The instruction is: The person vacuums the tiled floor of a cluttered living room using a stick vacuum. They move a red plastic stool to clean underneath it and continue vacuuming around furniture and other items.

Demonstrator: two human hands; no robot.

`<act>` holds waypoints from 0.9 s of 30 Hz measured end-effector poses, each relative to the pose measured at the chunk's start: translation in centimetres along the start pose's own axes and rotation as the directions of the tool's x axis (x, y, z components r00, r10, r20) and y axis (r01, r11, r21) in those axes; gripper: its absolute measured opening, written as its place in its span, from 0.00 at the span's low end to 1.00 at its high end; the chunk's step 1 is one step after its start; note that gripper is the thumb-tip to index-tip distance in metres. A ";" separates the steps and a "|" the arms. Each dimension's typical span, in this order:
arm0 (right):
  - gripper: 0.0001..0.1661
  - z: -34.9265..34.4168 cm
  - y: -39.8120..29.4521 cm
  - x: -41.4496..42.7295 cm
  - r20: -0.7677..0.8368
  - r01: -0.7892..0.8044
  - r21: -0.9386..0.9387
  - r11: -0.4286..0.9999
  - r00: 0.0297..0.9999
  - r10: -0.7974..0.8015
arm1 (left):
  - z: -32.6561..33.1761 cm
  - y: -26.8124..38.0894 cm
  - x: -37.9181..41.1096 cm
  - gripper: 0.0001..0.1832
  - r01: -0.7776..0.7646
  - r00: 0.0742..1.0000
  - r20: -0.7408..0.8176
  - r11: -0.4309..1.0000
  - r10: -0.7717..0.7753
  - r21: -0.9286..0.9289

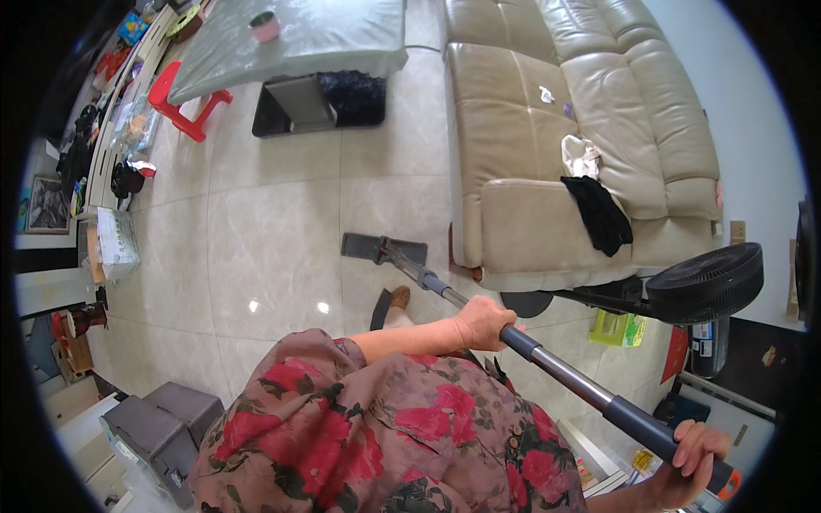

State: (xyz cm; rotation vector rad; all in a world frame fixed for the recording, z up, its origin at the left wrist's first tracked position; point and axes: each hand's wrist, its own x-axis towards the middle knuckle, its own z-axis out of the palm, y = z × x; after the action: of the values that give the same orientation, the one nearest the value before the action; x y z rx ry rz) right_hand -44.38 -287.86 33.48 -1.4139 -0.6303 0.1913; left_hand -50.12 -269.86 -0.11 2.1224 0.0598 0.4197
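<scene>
Across my front runs the metal pole of a flat mop (567, 372), slanting from lower right to upper left. My left hand (482, 322) grips it near the middle, at a grey sleeve. Around the thick grey handle at its upper end, by an orange tip, my right hand (698, 456) is closed. The flat rectangular mop head (385, 249) lies on the tiled floor (276, 250), close to the front corner of the sofa. Just below the head, a foot in a brown shoe or slipper (401, 297) shows. The underside of the mop head is hidden.
The beige leather sofa (513, 141) carries a black cloth (598, 215). Beside it stands a black fan (704, 282). A covered table (314, 38) and a red plastic stool (186, 106) stand ahead. Along the left are a white box (117, 237) and grey bins (154, 429).
</scene>
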 end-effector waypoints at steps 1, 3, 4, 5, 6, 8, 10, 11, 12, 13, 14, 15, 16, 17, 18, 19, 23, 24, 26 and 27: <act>0.10 -0.1 0.0 -0.4 0.027 0.016 0.041 0.999 1.000 -0.017 | -0.3 0.1 0.3 0.16 -0.016 1.000 -0.022 1.000 0.017 0.015; 0.09 0.3 0.0 -0.8 0.028 0.111 0.027 0.993 0.993 -0.112 | -1.0 -0.1 1.6 0.16 -0.042 0.997 -0.067 0.998 0.045 0.040; 0.08 1.1 0.3 -0.8 0.020 0.140 0.008 0.990 0.990 -0.140 | -1.0 -0.8 2.4 0.16 -0.031 0.991 -0.130 0.999 0.032 0.011; 0.08 1.7 0.7 -0.8 0.013 0.169 -0.012 0.985 0.985 -0.169 | -1.3 -1.7 3.4 0.15 -0.031 0.983 -0.176 0.998 0.041 0.058; 0.07 2.1 1.3 -1.1 0.041 0.127 -0.030 0.991 0.991 -0.126 | -2.0 -2.5 4.3 0.15 -0.008 0.981 -0.192 0.997 0.022 0.076; 0.07 3.2 2.8 -1.8 -0.006 0.010 -0.341 0.940 1.000 -0.012 | -2.2 -4.9 5.9 0.14 0.001 0.954 -0.301 0.999 0.011 0.040; 0.07 5.4 5.1 -2.2 0.038 0.006 -0.424 0.906 0.999 0.011 | -1.6 -7.1 6.1 0.13 0.006 0.921 -0.389 1.000 -0.005 0.000; 0.08 5.4 6.0 -2.1 0.109 0.015 -0.454 0.891 0.993 0.038 | -1.3 -8.0 5.9 0.13 0.024 0.917 -0.398 1.000 -0.020 0.003; 0.08 5.3 6.0 -3.0 -0.009 -0.022 -0.425 0.905 1.000 0.020 | -0.9 -8.3 6.0 0.12 0.012 0.923 -0.385 1.000 -0.017 -0.014; 0.07 5.3 5.3 -3.4 -0.124 -0.079 -0.425 0.902 0.992 0.028 | -0.2 -7.9 5.8 0.12 -0.002 0.951 -0.309 1.000 -0.007 -0.027; 0.06 4.8 4.3 -3.8 -0.155 -0.079 -0.359 0.930 0.988 0.024 | 0.7 -6.9 5.2 0.13 -0.015 0.973 -0.231 0.999 0.005 -0.041; 0.07 3.7 3.5 -4.0 -0.177 -0.068 -0.282 0.957 0.984 0.018 | 1.4 -6.0 4.6 0.13 -0.027 0.987 -0.161 0.999 0.019 -0.044; 0.06 3.1 2.8 -4.3 -0.311 -0.099 -0.231 0.968 0.950 0.023 | 1.7 -4.8 3.7 0.14 0.004 0.995 -0.098 0.999 -0.009 -0.052; 0.06 2.4 1.4 -4.0 -0.343 -0.151 -0.203 0.967 0.936 0.074 | 2.1 -3.4 2.7 0.15 0.036 0.999 -0.033 0.998 -0.038 -0.059; 0.06 1.4 0.2 -4.4 -0.364 -0.157 -0.196 0.968 0.928 0.077 | 2.5 -2.0 1.6 0.16 0.041 0.998 0.047 0.997 -0.038 -0.062; 0.06 0.6 -0.7 -4.7 -0.381 -0.156 -0.185 0.970 0.922 0.076 | 2.7 -0.8 0.5 0.17 0.043 0.992 0.122 0.997 -0.035 -0.058; 0.07 -0.4 -2.6 -5.1 -0.265 -0.086 -0.189 0.978 0.964 0.034 | 1.7 1.7 -1.9 0.16 -0.013 0.966 0.252 0.989 0.049 -0.144; 0.07 0.2 -2.3 -4.6 -0.206 -0.041 -0.178 0.983 0.979 0.004 | 1.2 1.6 -2.1 0.16 -0.029 0.965 0.254 0.990 0.063 -0.137; 0.09 0.1 -2.2 -4.0 0.017 0.023 -0.098 0.995 1.000 -0.022 | 0.4 1.2 -2.1 0.15 -0.041 0.989 0.139 0.998 0.049 -0.054; 0.09 0.7 -1.9 -3.7 0.033 0.065 -0.110 0.992 0.998 -0.062 | -0.2 0.9 -2.1 0.15 -0.033 0.996 0.081 0.999 0.034 -0.014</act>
State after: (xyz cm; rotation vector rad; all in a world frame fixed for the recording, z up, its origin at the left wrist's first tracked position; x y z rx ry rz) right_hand -48.27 -289.39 34.26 -1.4979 -0.7181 0.1281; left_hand -52.25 -270.64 0.20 2.1278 -0.0253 0.3518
